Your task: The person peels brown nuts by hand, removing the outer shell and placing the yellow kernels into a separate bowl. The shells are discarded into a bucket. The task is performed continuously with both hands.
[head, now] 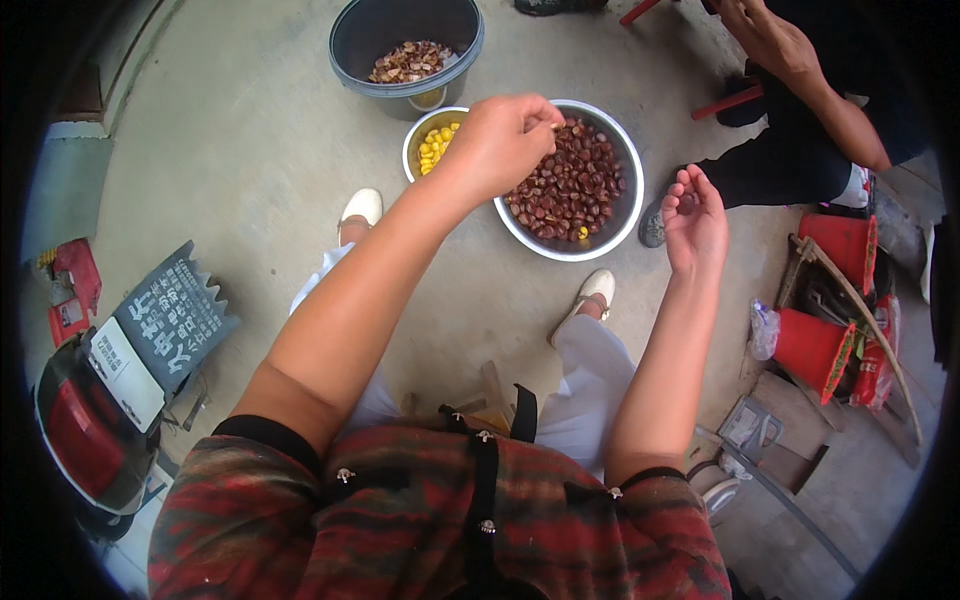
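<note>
My left hand [504, 146] is over the left part of a steel bowl [637, 184], its thumb and fingertips pinched on a small pale-brown piece, perhaps shell. The bowl holds many reddish-brown chestnuts [574, 184], with one yellow kernel [583, 233] near its lower edge. Behind my left wrist, a smaller metal bowl [409, 154] of yellow kernels [435, 147] is partly hidden. Right of the large bowl, my right hand [694, 221] is raised palm up with curled fingers; a brownish spot shows among them, but whether it is a held thing is unclear.
Beyond the small bowl stands a dark plastic bucket [406, 90] with shell pieces [411, 61]. Another person's hand [776, 45] and dark-clad leg [772, 169] are at upper right. Red buckets [806, 346] stand at right. A vehicle [90, 442] with lettered panels is at left.
</note>
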